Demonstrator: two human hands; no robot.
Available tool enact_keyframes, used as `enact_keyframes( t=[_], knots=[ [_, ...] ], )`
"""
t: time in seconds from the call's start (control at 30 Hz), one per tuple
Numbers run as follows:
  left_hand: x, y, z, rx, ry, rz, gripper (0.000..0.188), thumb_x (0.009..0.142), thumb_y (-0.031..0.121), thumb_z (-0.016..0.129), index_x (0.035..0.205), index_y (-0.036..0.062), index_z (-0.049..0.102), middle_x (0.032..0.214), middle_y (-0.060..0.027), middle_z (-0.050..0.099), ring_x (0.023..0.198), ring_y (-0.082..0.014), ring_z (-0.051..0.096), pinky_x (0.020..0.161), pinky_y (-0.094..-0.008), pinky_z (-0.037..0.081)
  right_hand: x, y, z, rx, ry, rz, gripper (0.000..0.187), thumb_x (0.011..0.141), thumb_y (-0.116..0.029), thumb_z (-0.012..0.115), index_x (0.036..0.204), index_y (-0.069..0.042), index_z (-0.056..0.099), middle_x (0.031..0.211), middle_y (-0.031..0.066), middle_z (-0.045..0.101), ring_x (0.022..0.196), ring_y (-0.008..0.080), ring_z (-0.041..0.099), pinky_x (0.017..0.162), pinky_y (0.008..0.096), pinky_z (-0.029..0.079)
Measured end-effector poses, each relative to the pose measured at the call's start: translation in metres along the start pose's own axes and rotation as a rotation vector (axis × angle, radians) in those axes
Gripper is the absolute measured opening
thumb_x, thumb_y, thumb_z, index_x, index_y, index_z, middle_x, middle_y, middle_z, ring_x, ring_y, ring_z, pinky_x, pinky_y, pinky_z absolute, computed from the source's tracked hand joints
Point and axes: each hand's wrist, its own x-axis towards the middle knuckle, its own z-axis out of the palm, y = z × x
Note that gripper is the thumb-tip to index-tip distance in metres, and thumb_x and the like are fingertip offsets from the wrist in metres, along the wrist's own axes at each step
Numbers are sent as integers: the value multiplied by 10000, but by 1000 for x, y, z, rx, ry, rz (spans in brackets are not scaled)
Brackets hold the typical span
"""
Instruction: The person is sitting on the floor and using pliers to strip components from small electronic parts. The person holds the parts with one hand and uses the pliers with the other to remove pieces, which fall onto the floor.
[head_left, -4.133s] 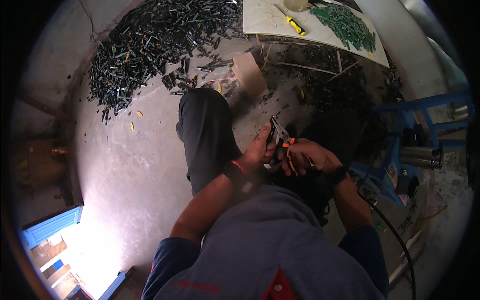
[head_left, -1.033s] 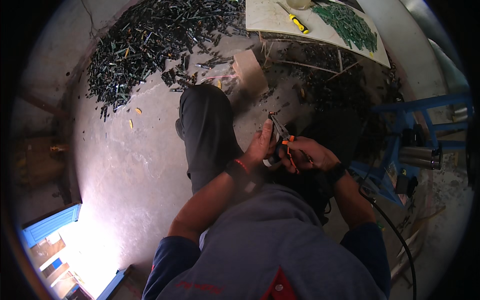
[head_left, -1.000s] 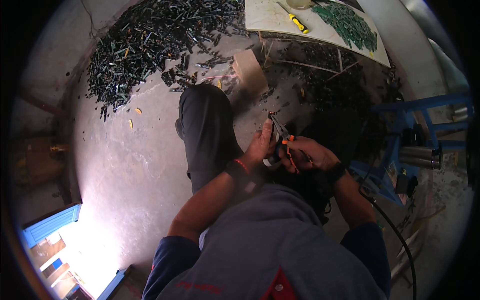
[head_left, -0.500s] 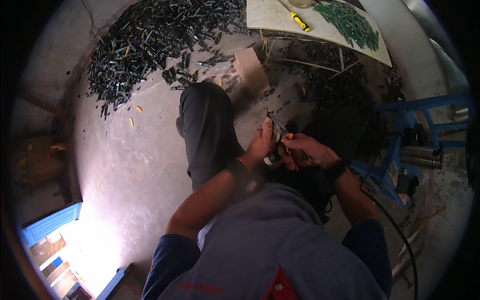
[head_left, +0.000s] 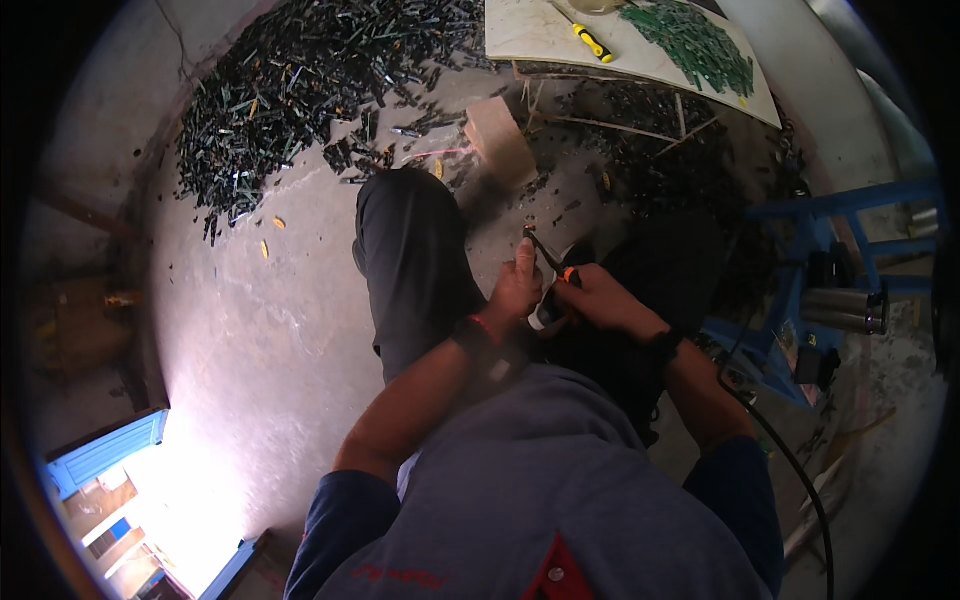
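Note:
My left hand (head_left: 514, 292) is closed, its thumb pressed at the lower end of a small dark piece (head_left: 529, 231) with an orange-brown spot. What that piece is cannot be made out. My right hand (head_left: 612, 298) grips pliers (head_left: 548, 256) with orange and black handles. Their dark jaws reach up and left to the small piece, just above my left thumb. Most of the handles are hidden inside my right hand. A white and dark item (head_left: 540, 318) shows between my hands, too dim to name. Both hands are in front of my body, between my knees.
A large heap of dark narrow pieces (head_left: 300, 95) covers the floor at the far left. A brown block (head_left: 500, 142) stands ahead. A pale board (head_left: 540, 38) bears a yellow screwdriver (head_left: 593, 43) and green strips (head_left: 695, 48). At right are a blue frame (head_left: 845, 210) and a black cable (head_left: 800, 470).
The pliers have turned in my right hand; their lower handle, seen before, is now hidden. Their jaws and my left hand have shifted slightly left.

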Motion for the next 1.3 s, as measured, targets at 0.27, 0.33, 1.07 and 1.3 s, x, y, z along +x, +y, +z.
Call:
enact_keyframes(
  t=[0.27, 0.33, 1.07, 1.3],
  knots=[
    [-2, 1, -7, -13, -134, -26, 621, 868, 702, 330, 536, 190, 213, 474, 71, 231, 373, -58, 203, 364, -258, 133, -19, -38, -26, 354, -320, 173, 291, 902, -292, 474, 899, -37, 615, 702, 70, 648, 493, 85, 522, 443, 199, 394],
    [-6, 4, -6, -14, -170, -37, 628, 863, 711, 327, 531, 191, 213, 473, 71, 228, 375, -57, 194, 367, -259, 126, -17, -33, -27, 362, -324, 182, 313, 900, -306, 472, 947, -31, 613, 737, 88, 663, 505, 94, 542, 446, 201, 412],
    [-7, 10, -2, -8, -150, -59, 633, 877, 698, 305, 532, 169, 267, 485, 48, 256, 389, -74, 193, 378, -255, 128, -27, -38, -28, 567, -402, 167, 374, 913, -319, 458, 972, 24, 593, 824, 156, 664, 704, 208, 666, 468, 235, 476],
    [-2, 4, -6, 4, -154, -45, 651, 870, 712, 289, 524, 162, 274, 474, 38, 269, 383, -81, 221, 372, -268, 154, -21, -28, -26, 618, -412, 177, 385, 920, -332, 443, 954, 18, 600, 780, 167, 660, 563, 186, 621, 445, 234, 451]
  ],
)
